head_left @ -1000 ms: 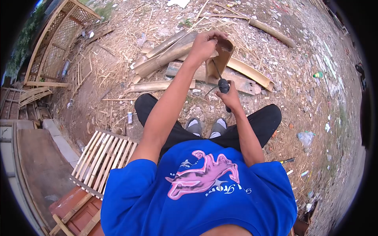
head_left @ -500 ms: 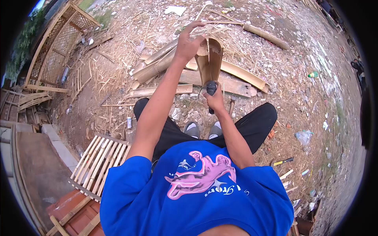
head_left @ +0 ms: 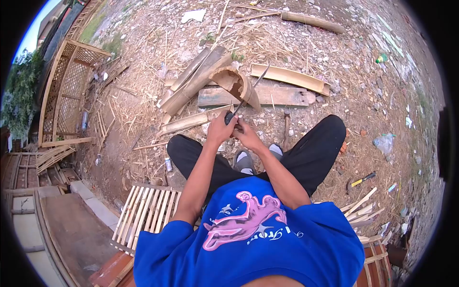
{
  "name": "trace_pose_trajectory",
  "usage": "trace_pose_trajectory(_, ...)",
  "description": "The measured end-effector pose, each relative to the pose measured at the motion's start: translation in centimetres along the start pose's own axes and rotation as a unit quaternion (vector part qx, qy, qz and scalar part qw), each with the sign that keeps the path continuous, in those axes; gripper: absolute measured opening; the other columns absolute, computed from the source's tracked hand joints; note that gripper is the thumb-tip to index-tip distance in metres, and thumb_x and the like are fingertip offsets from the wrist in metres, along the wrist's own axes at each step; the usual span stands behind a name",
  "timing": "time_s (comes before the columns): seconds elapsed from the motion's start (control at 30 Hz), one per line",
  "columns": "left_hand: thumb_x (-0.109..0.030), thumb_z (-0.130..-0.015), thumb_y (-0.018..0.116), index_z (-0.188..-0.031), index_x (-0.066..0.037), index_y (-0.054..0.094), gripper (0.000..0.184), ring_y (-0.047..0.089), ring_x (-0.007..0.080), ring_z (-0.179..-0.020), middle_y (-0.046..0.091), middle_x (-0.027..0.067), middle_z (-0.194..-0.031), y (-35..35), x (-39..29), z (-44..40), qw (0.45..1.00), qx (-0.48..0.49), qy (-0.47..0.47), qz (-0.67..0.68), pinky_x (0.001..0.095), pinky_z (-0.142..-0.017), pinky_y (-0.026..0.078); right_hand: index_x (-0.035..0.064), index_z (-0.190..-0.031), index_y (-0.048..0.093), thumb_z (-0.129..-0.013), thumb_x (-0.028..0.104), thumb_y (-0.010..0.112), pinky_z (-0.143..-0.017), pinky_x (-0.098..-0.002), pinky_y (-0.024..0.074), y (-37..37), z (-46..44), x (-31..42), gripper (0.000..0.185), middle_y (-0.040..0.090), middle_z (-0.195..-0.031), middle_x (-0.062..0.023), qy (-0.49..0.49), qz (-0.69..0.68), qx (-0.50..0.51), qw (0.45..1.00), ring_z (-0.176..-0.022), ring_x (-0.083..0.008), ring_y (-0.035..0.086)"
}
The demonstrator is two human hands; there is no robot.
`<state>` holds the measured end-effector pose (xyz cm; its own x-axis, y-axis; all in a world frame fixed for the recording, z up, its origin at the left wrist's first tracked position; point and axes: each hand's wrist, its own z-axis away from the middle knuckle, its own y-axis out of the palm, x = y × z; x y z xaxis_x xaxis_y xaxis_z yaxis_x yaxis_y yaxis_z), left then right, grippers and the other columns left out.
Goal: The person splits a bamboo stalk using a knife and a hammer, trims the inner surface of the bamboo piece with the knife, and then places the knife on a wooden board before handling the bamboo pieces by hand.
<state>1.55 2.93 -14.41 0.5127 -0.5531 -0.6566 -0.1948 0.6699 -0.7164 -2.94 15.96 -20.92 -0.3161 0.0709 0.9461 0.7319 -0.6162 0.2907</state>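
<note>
Both hands meet in front of my shins at the dark handle of a long-bladed knife (head_left: 248,98), its blade pointing up and away to the right. My left hand (head_left: 220,130) is closed around the handle. My right hand (head_left: 248,136) has its fingers closed at the handle's lower end, partly hidden by the left. Just beyond lies a split bamboo piece (head_left: 253,96) with a jagged broken wall inside its near-round end. The blade passes in front of it; whether they touch I cannot tell. Under it are a weathered wooden board (head_left: 277,96) and bamboo lengths (head_left: 191,91).
A curved bamboo half (head_left: 291,78) lies right of the board. A hammer (head_left: 287,128) rests by my right foot, and a yellow-black tool (head_left: 363,179) lies farther right. A slatted bamboo rack (head_left: 148,210) is at left. Rubble and shavings cover the ground.
My left hand has left the bamboo's upper end and come down to the knife handle beside my right. The bamboo piece, upright before, now lies tilted on the pile. The blade now shows.
</note>
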Motion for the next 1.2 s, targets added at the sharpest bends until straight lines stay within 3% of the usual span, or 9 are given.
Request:
trace_pose_trajectory(0.17,-0.046,-0.088,0.064,-0.105,-0.001,0.063,0.048,0.066,0.0461,-0.084,0.068,0.0263,-0.083,1.4,0.6,-1.9,0.998,-0.050,0.032,-0.004,0.0501,-0.073,0.050,-0.0075,-0.128,0.058,-0.090,0.024,0.069,-0.078,-0.0299,0.0503,-7.1,0.1,-0.8,0.050,0.071,-0.096,-0.0148,0.124,0.145,0.011,0.982,-0.088,-0.0163,0.065)
trace_pose_trajectory(0.23,-0.046,-0.088,0.065,-0.102,0.000,0.062,0.049,0.066,0.0450,-0.081,0.066,0.0255,-0.080,1.9,0.4,-2.6,0.999,-0.050,0.019,0.001,0.0493,-0.071,0.049,-0.0060,-0.120,0.062,-0.085,0.024,0.071,-0.082,-0.0335,0.0509,-12.1,0.2,-3.3,0.047,0.071,-0.098,-0.0194,0.164,0.321,-0.099,0.928,-0.091,-0.0250,0.067)
trace_pose_trajectory(0.37,-0.044,-0.084,0.070,-0.097,0.002,0.063,0.049,0.065,0.0402,-0.074,0.066,0.0231,-0.078,0.8,-0.6,-3.6,0.999,-0.033,0.013,0.027,0.0457,-0.069,0.049,0.0014,-0.131,0.052,-0.077,0.034,0.072,-0.100,-0.0463,0.0441,-16.6,0.5,-6.9,0.067,0.061,-0.124,-0.0256,0.332,0.334,-0.334,0.816,-0.115,-0.0381,0.059)
trace_pose_trajectory(0.47,-0.043,-0.080,0.074,-0.096,0.003,0.064,0.049,0.065,0.0378,-0.073,0.066,0.0219,-0.078,0.5,-0.7,-3.6,0.999,-0.033,0.027,-0.004,0.0443,-0.069,0.049,0.0053,-0.140,0.040,-0.081,0.037,0.071,-0.104,-0.0483,0.0406,-15.2,0.7,-8.3,0.074,0.049,-0.139,-0.0222,0.504,0.350,-0.367,0.699,-0.128,-0.0373,0.048)
trace_pose_trajectory(0.6,-0.032,-0.076,0.076,-0.110,0.007,0.063,0.053,0.066,0.0300,-0.083,0.068,0.0210,-0.091,0.6,-0.1,-3.6,1.000,-0.018,-0.013,-0.005,0.0389,-0.078,0.051,0.0068,-0.136,0.043,-0.077,0.042,0.077,-0.108,-0.0487,0.0357,-16.7,0.6,-12.8,0.077,0.047,-0.139,-0.0170,0.547,0.340,-0.344,0.683,-0.131,-0.0350,0.043)
trace_pose_trajectory(0.87,-0.031,-0.073,0.073,-0.101,0.004,0.064,0.046,0.065,0.0325,-0.080,0.068,0.0200,-0.085,0.9,0.1,-4.9,0.999,-0.025,-0.021,-0.018,0.0411,-0.076,0.050,0.0007,-0.121,0.056,-0.081,0.028,0.069,-0.094,-0.0463,0.0506,-18.4,0.3,-15.3,0.050,0.067,-0.113,-0.0251,0.411,0.365,-0.365,0.751,-0.113,-0.0396,0.063)
trace_pose_trajectory(1.07,-0.034,-0.072,0.072,-0.091,0.001,0.066,0.041,0.067,0.0382,-0.079,0.067,0.0220,-0.080,1.0,0.5,-5.5,1.000,-0.012,-0.026,0.008,0.0460,-0.073,0.050,-0.0031,-0.099,0.062,-0.085,0.025,0.068,-0.071,-0.0402,0.0507,-19.3,-0.7,-12.7,0.032,0.065,-0.082,-0.0167,0.282,0.237,-0.342,0.865,-0.079,-0.0276,0.067)
trace_pose_trajectory(1.1,-0.028,-0.073,0.074,-0.092,0.005,0.065,0.039,0.061,0.0250,-0.066,0.066,0.0150,-0.074,1.8,1.7,-5.7,0.999,-0.035,0.002,0.015,0.0383,-0.067,0.049,-0.0025,-0.099,0.060,-0.087,0.025,0.068,-0.067,-0.0386,0.0479,-18.4,-1.1,-9.7,0.032,0.061,-0.077,-0.0135,0.191,0.249,-0.347,0.884,-0.072,-0.0241,0.060)
trace_pose_trajectory(1.2,-0.029,-0.073,0.073,-0.094,0.005,0.065,0.041,0.061,0.0245,-0.067,0.066,0.0157,-0.074,1.4,1.3,-5.0,1.000,-0.017,-0.009,-0.004,0.0380,-0.067,0.049,-0.0028,-0.100,0.059,-0.091,0.025,0.065,-0.070,-0.0432,0.0477,-14.4,0.1,6.5,0.030,0.064,-0.080,-0.0222,0.039,0.287,-0.313,0.905,-0.071,-0.0344,0.062)
